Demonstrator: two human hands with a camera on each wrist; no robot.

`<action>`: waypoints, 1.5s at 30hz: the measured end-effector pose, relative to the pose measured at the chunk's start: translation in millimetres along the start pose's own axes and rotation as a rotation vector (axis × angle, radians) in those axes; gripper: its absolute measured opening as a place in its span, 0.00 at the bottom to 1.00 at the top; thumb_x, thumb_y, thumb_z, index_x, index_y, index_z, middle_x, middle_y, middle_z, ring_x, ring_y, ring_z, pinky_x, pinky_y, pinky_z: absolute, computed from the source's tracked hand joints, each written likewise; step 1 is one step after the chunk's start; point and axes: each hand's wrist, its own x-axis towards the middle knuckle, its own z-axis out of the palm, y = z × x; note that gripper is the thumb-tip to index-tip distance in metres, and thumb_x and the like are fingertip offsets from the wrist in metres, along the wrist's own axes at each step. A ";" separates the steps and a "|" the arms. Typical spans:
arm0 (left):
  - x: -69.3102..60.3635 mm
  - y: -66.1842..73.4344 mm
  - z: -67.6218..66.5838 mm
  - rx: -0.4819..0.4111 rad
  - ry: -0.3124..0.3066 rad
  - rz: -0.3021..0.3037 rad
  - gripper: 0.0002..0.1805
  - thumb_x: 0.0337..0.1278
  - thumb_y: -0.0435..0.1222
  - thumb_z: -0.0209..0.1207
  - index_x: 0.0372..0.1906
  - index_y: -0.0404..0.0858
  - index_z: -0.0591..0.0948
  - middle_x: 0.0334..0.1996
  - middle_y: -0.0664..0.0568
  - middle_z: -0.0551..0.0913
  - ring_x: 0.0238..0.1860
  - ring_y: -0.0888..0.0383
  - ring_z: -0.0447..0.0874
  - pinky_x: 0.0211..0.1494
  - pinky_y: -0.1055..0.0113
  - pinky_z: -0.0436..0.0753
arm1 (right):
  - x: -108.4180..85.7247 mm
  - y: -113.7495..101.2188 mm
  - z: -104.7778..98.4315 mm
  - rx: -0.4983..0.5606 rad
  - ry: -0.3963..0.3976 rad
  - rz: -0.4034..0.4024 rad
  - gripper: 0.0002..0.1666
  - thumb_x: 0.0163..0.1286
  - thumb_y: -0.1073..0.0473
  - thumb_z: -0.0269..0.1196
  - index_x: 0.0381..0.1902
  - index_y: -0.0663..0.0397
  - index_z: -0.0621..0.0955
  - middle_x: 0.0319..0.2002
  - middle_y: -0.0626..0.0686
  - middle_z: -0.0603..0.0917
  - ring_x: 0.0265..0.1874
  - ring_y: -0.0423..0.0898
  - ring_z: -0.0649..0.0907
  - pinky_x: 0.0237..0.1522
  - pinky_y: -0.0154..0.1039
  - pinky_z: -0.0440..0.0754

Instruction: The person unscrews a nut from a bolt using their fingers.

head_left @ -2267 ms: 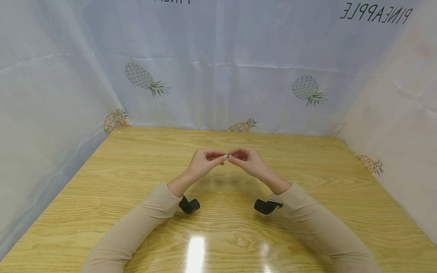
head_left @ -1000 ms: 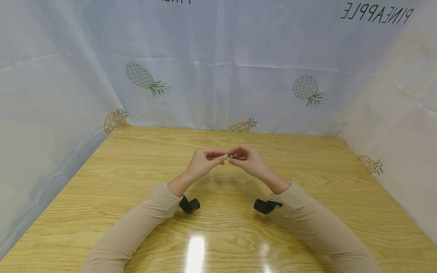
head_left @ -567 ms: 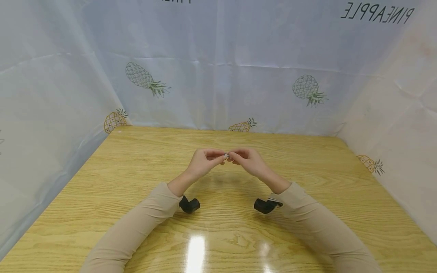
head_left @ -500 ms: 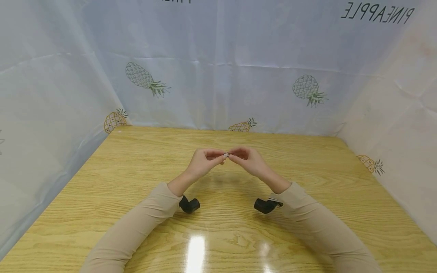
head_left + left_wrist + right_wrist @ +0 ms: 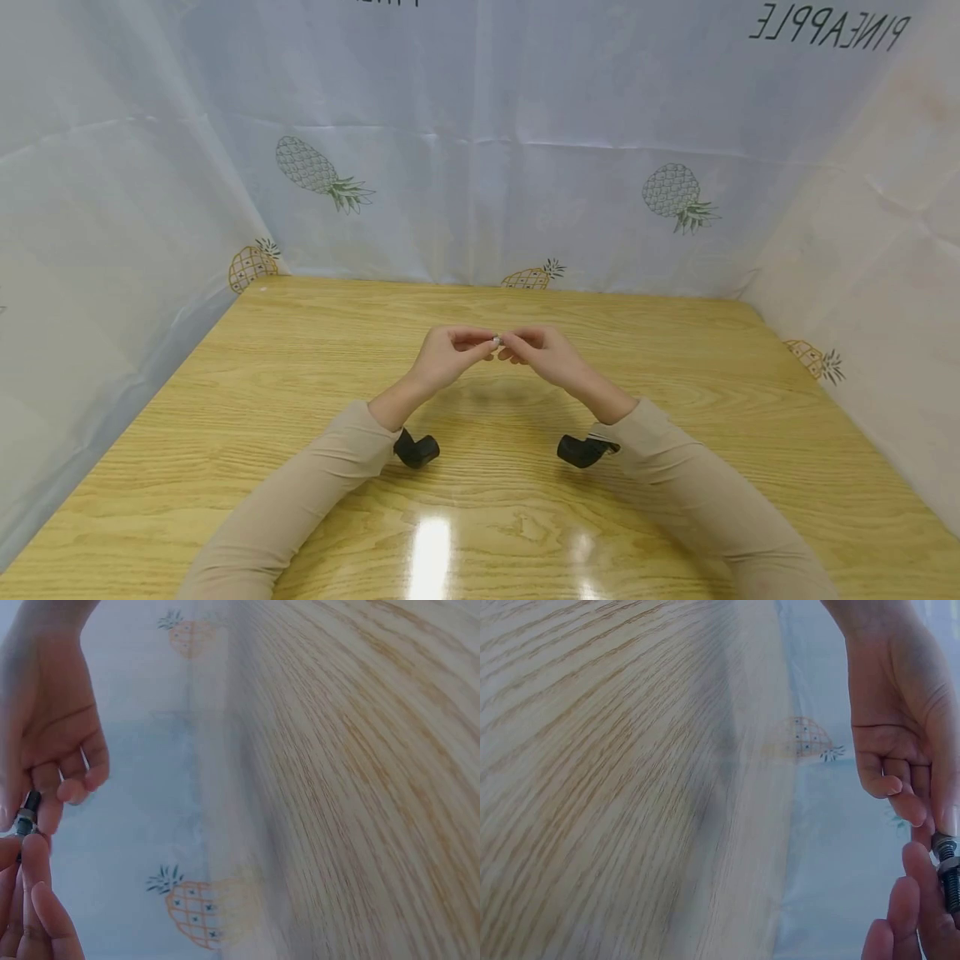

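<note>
- Because it looks like metal, the small bolt (image 5: 952, 891) at the head view's centre should be light, stiff and slippery, best pinched at its nut (image 5: 949, 865) and end.
- Left hand (image 5: 442, 357) and right hand (image 5: 551, 354) meet there, fingertips clamped on it from either side.
- Threads show at the right wrist view's right edge; fingertips mask them in the head view.
- Farther off, only the head view catches the lettering (image 5: 830, 27), upper right.

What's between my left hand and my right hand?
A threaded metal bolt, with what looks like a nut on it, spans the gap from your left hand to your right hand; the right wrist view shows it clearest.
</note>
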 end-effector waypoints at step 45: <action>0.5 -2.1 0.0 -0.026 0.009 0.001 0.14 0.58 0.38 0.60 0.47 0.35 0.83 0.43 0.40 0.86 0.37 0.58 0.87 0.52 0.61 0.82 | -0.2 -1.2 1.2 -0.027 0.064 -0.061 0.20 0.65 0.58 0.61 0.54 0.60 0.75 0.51 0.62 0.79 0.50 0.56 0.81 0.49 0.45 0.82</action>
